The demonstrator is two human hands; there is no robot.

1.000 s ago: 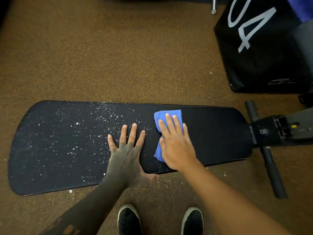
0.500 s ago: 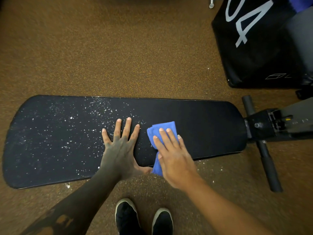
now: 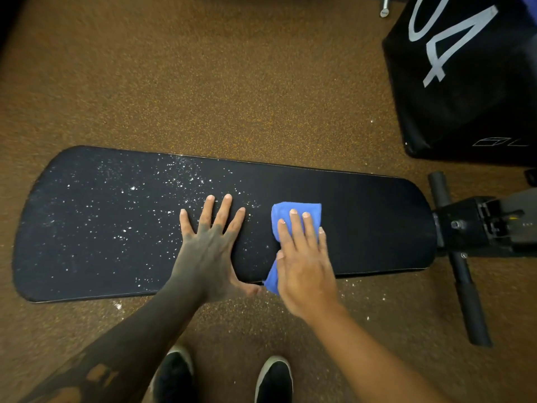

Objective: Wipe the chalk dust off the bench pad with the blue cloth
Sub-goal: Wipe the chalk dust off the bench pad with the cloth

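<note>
A long black bench pad (image 3: 372,228) lies across the view. White chalk dust (image 3: 122,216) speckles its left half, while the right half looks dark and clean. My right hand (image 3: 302,263) presses flat on a folded blue cloth (image 3: 296,209) near the pad's middle, by the front edge. The cloth shows above my fingertips and below my thumb. My left hand (image 3: 209,245) lies flat on the pad just left of the cloth, fingers spread, holding nothing.
The bench frame and black foot bar (image 3: 465,274) join the pad at the right. A big black box with white numerals (image 3: 465,77) stands at the back right. My two shoes (image 3: 273,379) are on the brown speckled floor, where chalk flecks lie along the pad's front edge.
My right hand slid the cloth toward the front edge and a little left, then pushed it away again. My left hand stayed planted on the pad.
</note>
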